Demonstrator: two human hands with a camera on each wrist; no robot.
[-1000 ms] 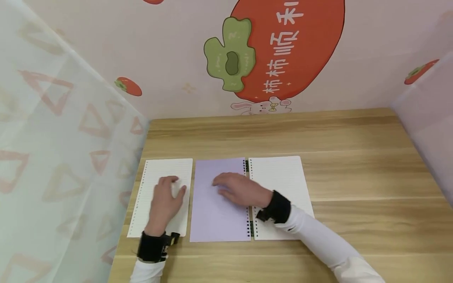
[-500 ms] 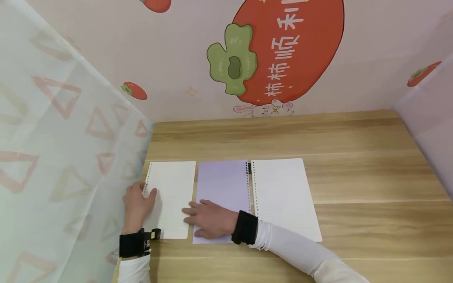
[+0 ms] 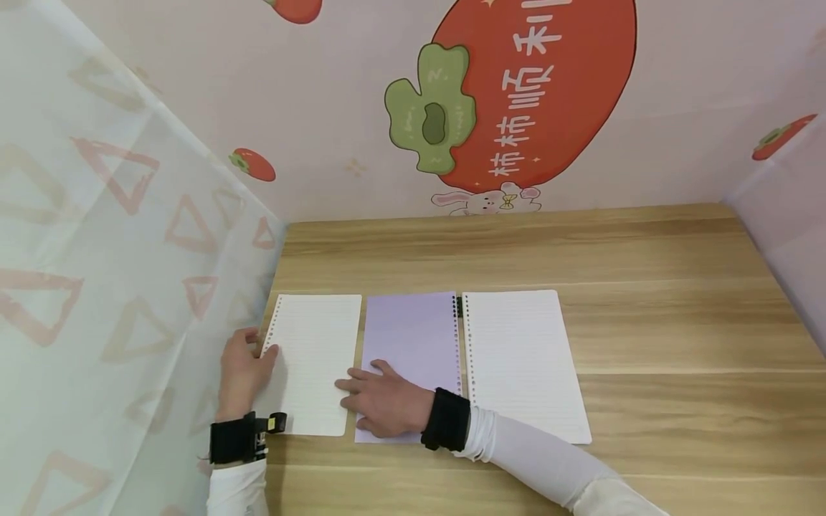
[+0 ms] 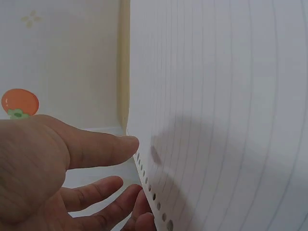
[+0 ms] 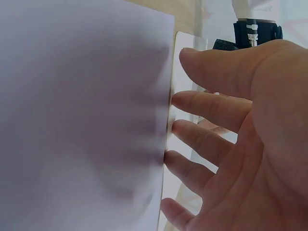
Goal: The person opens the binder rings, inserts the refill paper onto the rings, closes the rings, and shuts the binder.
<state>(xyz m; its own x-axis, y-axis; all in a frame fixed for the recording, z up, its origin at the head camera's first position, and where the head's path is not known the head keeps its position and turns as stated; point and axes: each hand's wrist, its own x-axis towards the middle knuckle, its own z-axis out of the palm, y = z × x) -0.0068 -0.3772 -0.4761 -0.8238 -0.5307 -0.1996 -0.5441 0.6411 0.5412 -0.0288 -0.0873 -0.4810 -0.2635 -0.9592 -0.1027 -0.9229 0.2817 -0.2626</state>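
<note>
Three flat items lie side by side in the head view. My left hand (image 3: pixel 244 369) is at the punched left edge of the white lined loose-leaf paper (image 3: pixel 319 344). The left wrist view shows the thumb (image 4: pixel 110 150) at the edge's upper side and the other fingers lower along it, relaxed and apart from the thumb. My right hand (image 3: pixel 390 403) lies over the lower part of a purple sheet (image 3: pixel 413 326), fingers spread. Its fingertips reach the gap by the white paper; the right wrist view shows them along the purple sheet's edge (image 5: pixel 166 130).
Right of the purple sheet lies a white lined page (image 3: pixel 519 351) with holes on its left side. A dark binding piece (image 3: pixel 459 307) shows between them. Patterned cloth (image 3: pixel 148 251) borders the wooden table (image 3: pixel 658 301) on the left, with a printed backdrop (image 3: pixel 335 107) behind.
My left hand has moved left, from over the white paper to its punched edge. My right hand has come down and left to the purple sheet's left edge, fingers now spread.
</note>
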